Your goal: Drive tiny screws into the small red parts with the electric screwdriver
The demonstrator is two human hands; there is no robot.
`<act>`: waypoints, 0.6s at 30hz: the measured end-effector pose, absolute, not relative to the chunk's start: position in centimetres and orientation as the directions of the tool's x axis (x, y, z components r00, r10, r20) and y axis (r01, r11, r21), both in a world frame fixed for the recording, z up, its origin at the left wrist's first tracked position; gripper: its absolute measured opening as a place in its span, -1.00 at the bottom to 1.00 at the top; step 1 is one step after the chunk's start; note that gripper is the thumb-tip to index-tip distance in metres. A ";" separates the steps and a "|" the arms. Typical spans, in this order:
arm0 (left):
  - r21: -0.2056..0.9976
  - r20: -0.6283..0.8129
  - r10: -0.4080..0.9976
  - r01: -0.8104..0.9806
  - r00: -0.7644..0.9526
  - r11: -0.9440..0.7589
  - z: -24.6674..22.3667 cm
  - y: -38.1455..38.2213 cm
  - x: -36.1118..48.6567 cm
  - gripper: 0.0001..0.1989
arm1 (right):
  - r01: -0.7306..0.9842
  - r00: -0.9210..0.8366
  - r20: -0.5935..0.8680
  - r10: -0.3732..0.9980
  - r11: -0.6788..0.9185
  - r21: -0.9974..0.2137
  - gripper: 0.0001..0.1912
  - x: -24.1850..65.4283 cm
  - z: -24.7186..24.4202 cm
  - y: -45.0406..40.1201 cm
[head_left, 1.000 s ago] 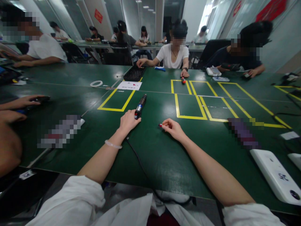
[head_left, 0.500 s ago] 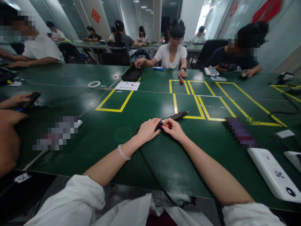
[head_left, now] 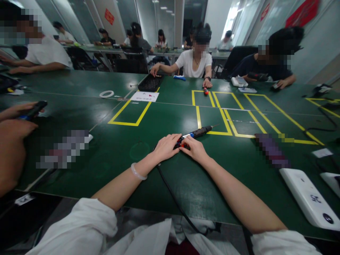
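Note:
An electric screwdriver (head_left: pixel 201 132), black with blue parts and a long thin bit, lies on the green table pointing away to the right. My left hand (head_left: pixel 166 147) is palm down with its fingers closed over the rear end. From beneath this hand a black cord (head_left: pixel 170 193) runs toward my body. Close beside it, my right hand (head_left: pixel 195 150) has its thumb and fingers pinched on a small red part (head_left: pixel 183 144) against the screwdriver's side. My fingers hide most of that part, so its kind does not show.
Yellow tape outlines (head_left: pixel 220 134) mark the table (head_left: pixel 119 148). A white power bank (head_left: pixel 308 198) lies at right, beside a blurred-out phone-like item (head_left: pixel 272 150). Farther off are a black tray (head_left: pixel 150 83), a printed sheet (head_left: pixel 145 96) and a tape roll (head_left: pixel 106 94). Co-workers sit around the table.
My right hand has shifted slightly left and down along the screwdriver, closer to my left hand. The left hand and screwdriver stay about in place. At far left, a co-worker's hands have moved rightward.

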State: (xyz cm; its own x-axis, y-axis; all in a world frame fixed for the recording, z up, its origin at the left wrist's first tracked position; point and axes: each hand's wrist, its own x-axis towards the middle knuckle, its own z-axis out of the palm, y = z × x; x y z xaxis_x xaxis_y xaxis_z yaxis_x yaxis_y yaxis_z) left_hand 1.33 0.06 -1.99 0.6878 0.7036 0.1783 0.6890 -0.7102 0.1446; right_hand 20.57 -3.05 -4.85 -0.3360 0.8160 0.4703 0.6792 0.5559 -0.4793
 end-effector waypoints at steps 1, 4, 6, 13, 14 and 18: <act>0.141 0.177 0.702 0.689 0.690 -0.711 -2.0 0.1 1.3 -0.40 | 0.692 -0.345 0.471 0.812 0.559 -0.457 -0.91 20.5 -4.8 -3.0; 0.130 0.177 0.696 0.684 0.696 -0.718 -2.1 0.1 1.3 -0.39 | 0.701 -0.368 0.459 0.808 0.566 -0.435 -0.90 20.5 -4.8 -3.0; 0.124 0.180 0.690 0.680 0.701 -0.723 -2.1 0.2 1.2 -0.38 | 0.686 -0.373 0.454 0.809 0.570 -0.451 -0.90 20.6 -4.8 -3.0; 0.134 0.177 0.668 0.654 0.723 -0.744 -2.1 0.4 1.0 -0.36 | 0.632 -0.409 0.465 0.785 0.611 -0.477 -0.91 20.9 -4.8 -3.1; 0.137 0.178 0.666 0.652 0.725 -0.746 -2.1 0.4 1.0 -0.35 | 0.638 -0.407 0.467 0.785 0.610 -0.470 -0.91 20.9 -4.8 -3.1; 0.141 0.179 0.657 0.642 0.732 -0.754 -2.0 0.4 1.0 -0.30 | 0.678 -0.361 0.458 0.812 0.566 -0.469 -0.95 20.9 -4.8 -3.0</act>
